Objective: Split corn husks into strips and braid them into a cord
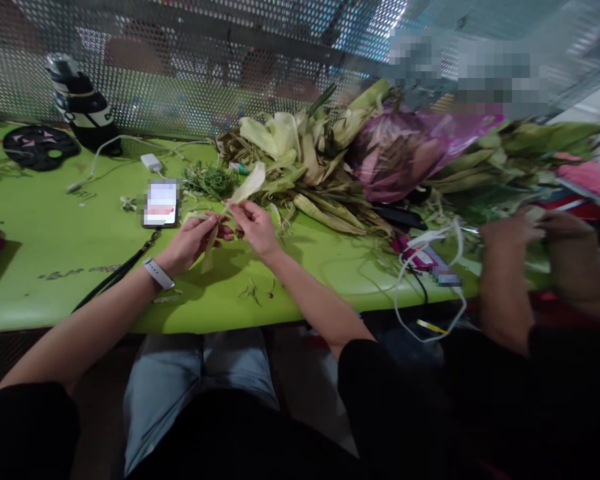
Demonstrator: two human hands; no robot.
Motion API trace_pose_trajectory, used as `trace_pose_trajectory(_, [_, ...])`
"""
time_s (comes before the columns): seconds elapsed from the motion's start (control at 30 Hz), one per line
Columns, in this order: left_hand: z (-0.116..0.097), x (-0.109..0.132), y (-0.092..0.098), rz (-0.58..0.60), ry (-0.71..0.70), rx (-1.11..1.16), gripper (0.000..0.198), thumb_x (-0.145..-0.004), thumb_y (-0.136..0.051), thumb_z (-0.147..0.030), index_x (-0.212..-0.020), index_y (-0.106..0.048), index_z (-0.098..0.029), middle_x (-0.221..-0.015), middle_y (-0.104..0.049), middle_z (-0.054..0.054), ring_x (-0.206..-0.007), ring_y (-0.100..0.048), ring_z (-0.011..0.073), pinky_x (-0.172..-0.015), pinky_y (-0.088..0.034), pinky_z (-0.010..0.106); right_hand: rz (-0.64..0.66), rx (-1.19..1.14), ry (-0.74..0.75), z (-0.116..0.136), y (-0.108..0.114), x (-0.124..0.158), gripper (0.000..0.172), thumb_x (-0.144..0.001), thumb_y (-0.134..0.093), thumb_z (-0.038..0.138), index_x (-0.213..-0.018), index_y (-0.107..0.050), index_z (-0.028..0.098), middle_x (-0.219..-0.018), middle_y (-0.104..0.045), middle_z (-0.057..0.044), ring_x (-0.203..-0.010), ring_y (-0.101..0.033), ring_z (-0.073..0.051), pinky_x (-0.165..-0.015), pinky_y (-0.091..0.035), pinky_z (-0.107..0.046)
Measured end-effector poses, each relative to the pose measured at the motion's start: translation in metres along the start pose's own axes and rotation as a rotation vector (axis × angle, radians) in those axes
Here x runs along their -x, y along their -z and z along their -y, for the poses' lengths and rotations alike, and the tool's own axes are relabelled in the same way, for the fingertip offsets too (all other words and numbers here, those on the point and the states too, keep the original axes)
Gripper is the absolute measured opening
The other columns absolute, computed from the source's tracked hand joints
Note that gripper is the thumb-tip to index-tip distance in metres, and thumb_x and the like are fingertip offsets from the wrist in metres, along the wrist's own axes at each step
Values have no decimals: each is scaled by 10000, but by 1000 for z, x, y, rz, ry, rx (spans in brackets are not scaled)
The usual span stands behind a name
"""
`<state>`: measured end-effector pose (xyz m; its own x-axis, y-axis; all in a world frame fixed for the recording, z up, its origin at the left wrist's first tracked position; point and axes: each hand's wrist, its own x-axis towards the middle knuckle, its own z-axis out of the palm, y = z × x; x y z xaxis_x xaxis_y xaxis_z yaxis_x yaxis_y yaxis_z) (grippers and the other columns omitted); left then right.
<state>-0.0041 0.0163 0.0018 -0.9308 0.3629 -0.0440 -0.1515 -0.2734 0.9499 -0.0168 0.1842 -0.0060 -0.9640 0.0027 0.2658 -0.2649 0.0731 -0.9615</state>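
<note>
My left hand (196, 241), with a light watch band at its wrist, pinches a thin pale strip of corn husk (209, 255) that hangs below the fingers. Close beside it, my right hand (256, 230) grips a broader cream corn husk (250, 185) whose wide end points up and away from me. The fingertips of both hands almost meet over the green table. Just behind them lies a small heap of thin green strips (207, 180). A large pile of corn husks (305, 153) spreads behind my right hand.
A lit phone (161, 202) with a black strap lies left of my hands. Farther left stand a dark bottle (83, 103) and a black mask-like object (40, 147). A pink plastic bag (395, 153) sits among the husks. At right are white cables (403, 267) and a co-worker's hands (510, 233).
</note>
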Motion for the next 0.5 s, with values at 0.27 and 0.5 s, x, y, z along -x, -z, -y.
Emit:
trace_pose_trajectory(0.27, [3,-3,-2,-89,-170,140,97,-958,-604,-214,-968,-678,-152,-1077,-765,102,-1108,-704,194,-1082,-493,371,45,307,316,10,3,14,444,-983,-460,601,-804,-580,213,-804,-580,-30,-747,-541,-153,-711,-449,-308])
trace_pose_trajectory(0.5, [4,-3,-2,-85,-163,227,75,-888,-725,-221,-917,-707,-154,-925,-738,48,-969,-701,154,-984,-535,303,227,298,301,-1,-13,19,275,-958,-525,455,-866,-580,202,-913,-647,-44,-821,-584,-165,-774,-462,-316])
